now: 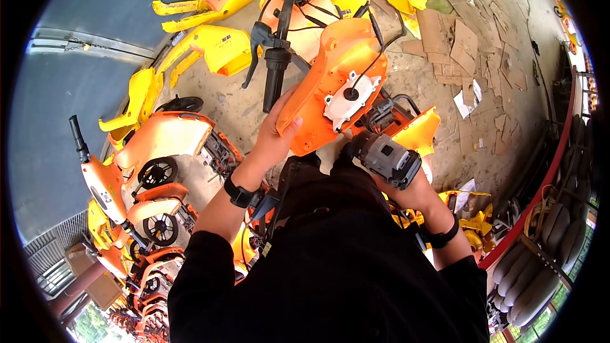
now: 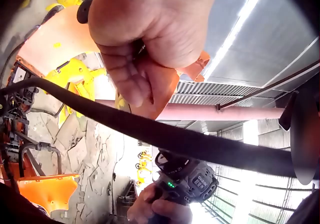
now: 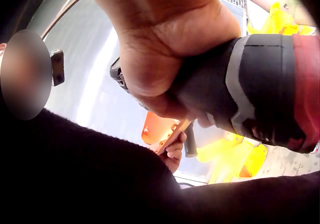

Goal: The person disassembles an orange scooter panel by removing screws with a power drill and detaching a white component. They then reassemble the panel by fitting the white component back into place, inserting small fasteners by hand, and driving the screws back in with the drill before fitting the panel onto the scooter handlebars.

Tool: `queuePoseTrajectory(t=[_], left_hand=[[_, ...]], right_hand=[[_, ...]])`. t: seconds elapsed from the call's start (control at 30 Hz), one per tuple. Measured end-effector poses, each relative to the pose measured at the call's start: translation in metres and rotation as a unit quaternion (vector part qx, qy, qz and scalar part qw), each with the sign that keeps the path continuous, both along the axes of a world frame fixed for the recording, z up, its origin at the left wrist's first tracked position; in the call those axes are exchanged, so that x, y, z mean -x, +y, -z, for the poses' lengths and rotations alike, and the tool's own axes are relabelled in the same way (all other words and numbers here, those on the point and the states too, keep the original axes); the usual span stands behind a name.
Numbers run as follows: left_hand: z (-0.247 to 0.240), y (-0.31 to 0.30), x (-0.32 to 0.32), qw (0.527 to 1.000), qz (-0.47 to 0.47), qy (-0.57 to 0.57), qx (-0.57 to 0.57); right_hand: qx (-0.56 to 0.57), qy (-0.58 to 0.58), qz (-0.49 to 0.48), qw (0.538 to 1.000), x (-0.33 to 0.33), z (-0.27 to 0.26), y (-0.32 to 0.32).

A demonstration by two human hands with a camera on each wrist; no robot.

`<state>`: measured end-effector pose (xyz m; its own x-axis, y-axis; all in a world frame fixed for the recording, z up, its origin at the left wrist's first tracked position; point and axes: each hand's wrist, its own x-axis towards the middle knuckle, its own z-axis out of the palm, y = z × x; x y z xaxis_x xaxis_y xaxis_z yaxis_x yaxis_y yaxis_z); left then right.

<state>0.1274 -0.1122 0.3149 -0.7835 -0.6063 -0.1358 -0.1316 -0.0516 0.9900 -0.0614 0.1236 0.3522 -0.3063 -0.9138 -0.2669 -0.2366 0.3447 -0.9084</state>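
Observation:
My left hand (image 1: pixel 273 136) grips the lower left edge of an orange scooter panel (image 1: pixel 311 111), thumb on its inner side, and holds it tilted in front of me. A white plate (image 1: pixel 346 105) with a black cable at its centre sits in the panel. In the left wrist view, the fingers of my left hand (image 2: pixel 135 49) curl round the panel's edge. Just below the panel, my right hand (image 1: pixel 413 189) grips a cordless power drill (image 1: pixel 389 157) by its handle. Small green lights glow on the drill (image 2: pixel 192 181) in the left wrist view. Its tip is hidden in the head view.
A handlebar (image 1: pixel 276 63) with a brake lever stands close left of the panel. Yellow body panels (image 1: pixel 222 47) lie on the floor ahead. Partly stripped orange scooters (image 1: pixel 162 143) stand to the left. Flattened cardboard (image 1: pixel 448 44) covers floor ahead right; grey seats (image 1: pixel 540 260) are stacked at right.

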Motion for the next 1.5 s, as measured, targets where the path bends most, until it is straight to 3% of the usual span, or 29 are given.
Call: queuePoseTrajectory(t=[0.5, 0.7, 0.8, 0.93, 1.03, 1.07, 1.1, 1.27, 1.5], left_hand=[[-0.004, -0.001, 0.005, 0.999, -0.009, 0.035, -0.005], [-0.005, 0.003, 0.006, 0.998, -0.031, 0.036, -0.03], [0.001, 0.0, 0.002, 1.0, -0.016, 0.018, -0.016], [0.003, 0.0, 0.002, 1.0, -0.004, 0.022, -0.015], [0.002, 0.004, 0.002, 1.0, 0.0, 0.027, -0.011], [0.003, 0.005, 0.002, 0.999, 0.0, 0.033, -0.01], [0.004, 0.006, 0.003, 0.999, 0.001, 0.04, -0.008], [-0.003, 0.011, 0.004, 0.999, -0.022, 0.044, 0.001], [0.012, 0.009, -0.006, 0.999, 0.001, 0.049, 0.004]], right_hand=[[-0.003, -0.016, 0.004, 1.0, 0.004, -0.019, -0.007], [0.004, -0.077, 0.03, 0.997, 0.005, -0.013, -0.005], [0.012, -0.006, -0.002, 1.0, 0.009, -0.019, -0.006], [0.066, -0.017, 0.009, 0.998, 0.012, -0.023, -0.004], [0.01, -0.064, 0.016, 0.998, 0.004, -0.033, -0.019], [0.017, 0.016, -0.041, 0.999, 0.001, -0.021, -0.023], [-0.052, 0.069, -0.066, 0.994, -0.004, -0.025, -0.027], [0.049, 0.266, -0.087, 0.959, -0.013, -0.024, -0.028], [-0.022, 0.276, -0.136, 0.951, -0.011, -0.032, -0.024]])
